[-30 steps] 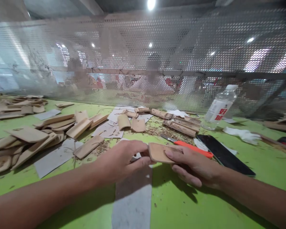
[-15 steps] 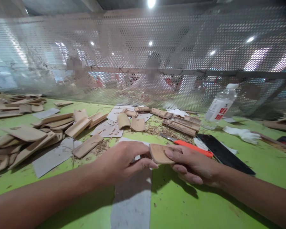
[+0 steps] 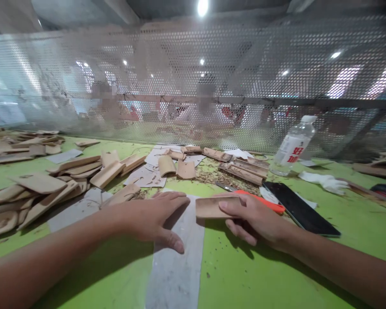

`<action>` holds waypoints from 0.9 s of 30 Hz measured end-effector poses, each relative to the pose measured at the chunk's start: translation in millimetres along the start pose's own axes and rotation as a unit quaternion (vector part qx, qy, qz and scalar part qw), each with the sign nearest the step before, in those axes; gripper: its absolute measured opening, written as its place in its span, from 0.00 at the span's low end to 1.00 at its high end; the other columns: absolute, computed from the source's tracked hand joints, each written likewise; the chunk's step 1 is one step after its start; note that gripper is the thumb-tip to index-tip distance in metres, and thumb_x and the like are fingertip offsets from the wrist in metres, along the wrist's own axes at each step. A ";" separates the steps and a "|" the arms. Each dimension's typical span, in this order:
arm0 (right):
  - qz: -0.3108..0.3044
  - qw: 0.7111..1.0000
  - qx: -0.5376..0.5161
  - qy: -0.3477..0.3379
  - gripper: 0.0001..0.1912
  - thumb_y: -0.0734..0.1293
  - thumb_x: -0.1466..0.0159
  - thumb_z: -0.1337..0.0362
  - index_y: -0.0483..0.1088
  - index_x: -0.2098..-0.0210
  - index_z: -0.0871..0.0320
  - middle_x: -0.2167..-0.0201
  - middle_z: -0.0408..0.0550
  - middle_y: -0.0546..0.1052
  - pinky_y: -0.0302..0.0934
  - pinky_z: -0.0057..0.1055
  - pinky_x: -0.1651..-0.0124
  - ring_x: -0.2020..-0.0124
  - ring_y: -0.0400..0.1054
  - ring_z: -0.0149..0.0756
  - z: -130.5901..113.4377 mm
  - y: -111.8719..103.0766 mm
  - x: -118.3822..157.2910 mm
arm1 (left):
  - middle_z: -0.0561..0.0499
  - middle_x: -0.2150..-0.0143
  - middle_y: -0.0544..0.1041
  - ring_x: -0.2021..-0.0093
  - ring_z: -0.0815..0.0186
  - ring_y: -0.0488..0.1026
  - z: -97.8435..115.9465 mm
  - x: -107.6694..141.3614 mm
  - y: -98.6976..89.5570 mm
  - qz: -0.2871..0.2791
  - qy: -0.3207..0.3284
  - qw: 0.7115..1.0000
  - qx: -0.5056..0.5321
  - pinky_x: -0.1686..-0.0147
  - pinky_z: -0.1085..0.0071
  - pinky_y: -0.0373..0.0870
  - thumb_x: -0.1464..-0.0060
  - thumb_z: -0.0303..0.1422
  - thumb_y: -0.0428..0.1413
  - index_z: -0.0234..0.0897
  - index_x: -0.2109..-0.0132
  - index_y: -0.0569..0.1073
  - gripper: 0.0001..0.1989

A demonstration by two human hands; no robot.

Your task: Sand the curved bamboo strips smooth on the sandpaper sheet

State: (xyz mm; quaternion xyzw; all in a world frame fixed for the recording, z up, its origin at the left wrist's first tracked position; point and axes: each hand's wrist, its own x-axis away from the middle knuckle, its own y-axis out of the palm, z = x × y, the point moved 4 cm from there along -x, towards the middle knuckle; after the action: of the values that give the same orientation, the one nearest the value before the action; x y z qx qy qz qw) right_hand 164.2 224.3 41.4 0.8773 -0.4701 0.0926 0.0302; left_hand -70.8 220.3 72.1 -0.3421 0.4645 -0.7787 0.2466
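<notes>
The right hand point(image 3: 254, 219) grasps a flat bamboo piece point(image 3: 212, 207) by its right end, thumb on top, and holds it just above the green surface point(image 3: 276, 274), near the middle. The left hand point(image 3: 148, 216) is released and lies flat with spread fingers on a grey sheet of sandpaper point(image 3: 180, 262). An orange knife point(image 3: 260, 199) lies just behind the right hand.

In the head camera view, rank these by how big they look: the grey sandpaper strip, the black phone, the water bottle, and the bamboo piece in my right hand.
1. grey sandpaper strip, nearest the camera
2. black phone
3. water bottle, farther back, so unsure against the phone
4. bamboo piece
</notes>
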 end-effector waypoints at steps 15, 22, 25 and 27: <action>0.051 0.951 0.286 -0.103 0.23 0.62 0.28 0.54 0.72 0.39 0.57 0.58 0.53 0.83 0.71 0.41 0.55 0.59 0.78 0.45 -19.9 12.5 10.1 | 0.35 0.23 0.36 0.25 0.39 0.42 9.7 -5.0 10.3 -0.016 0.005 0.997 0.069 0.31 0.47 0.50 0.56 0.66 0.63 0.34 0.23 0.34 0.70; 0.062 0.932 0.318 -0.163 0.22 0.61 0.27 0.55 0.72 0.39 0.55 0.40 0.55 0.76 0.62 0.49 0.39 0.42 0.71 0.50 -27.2 19.6 14.0 | 0.34 0.23 0.36 0.25 0.39 0.43 12.0 -4.9 12.2 -0.015 0.001 0.998 0.067 0.31 0.48 0.51 0.56 0.65 0.63 0.32 0.23 0.33 0.71; 0.013 0.941 0.303 -0.153 0.22 0.62 0.27 0.54 0.72 0.38 0.54 0.41 0.55 0.77 0.64 0.48 0.40 0.44 0.73 0.50 -27.3 26.5 14.7 | 0.34 0.23 0.36 0.25 0.41 0.42 12.8 -4.3 12.6 -0.013 0.012 0.997 0.076 0.31 0.48 0.50 0.55 0.64 0.63 0.31 0.23 0.35 0.70; 0.068 0.931 0.325 -0.149 0.22 0.63 0.28 0.54 0.74 0.40 0.56 0.42 0.56 0.77 0.62 0.51 0.39 0.43 0.72 0.53 -29.0 23.2 14.3 | 0.33 0.23 0.39 0.26 0.40 0.45 12.4 -4.3 12.1 -0.002 0.013 0.997 0.082 0.31 0.49 0.52 0.56 0.63 0.65 0.31 0.23 0.35 0.71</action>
State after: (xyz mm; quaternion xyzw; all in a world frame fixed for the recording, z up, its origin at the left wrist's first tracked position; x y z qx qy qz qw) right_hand 148.9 203.7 71.8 0.8084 -0.4722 0.1103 -0.3336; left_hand -57.7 211.0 64.2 -0.3113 0.4020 -0.8190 0.2660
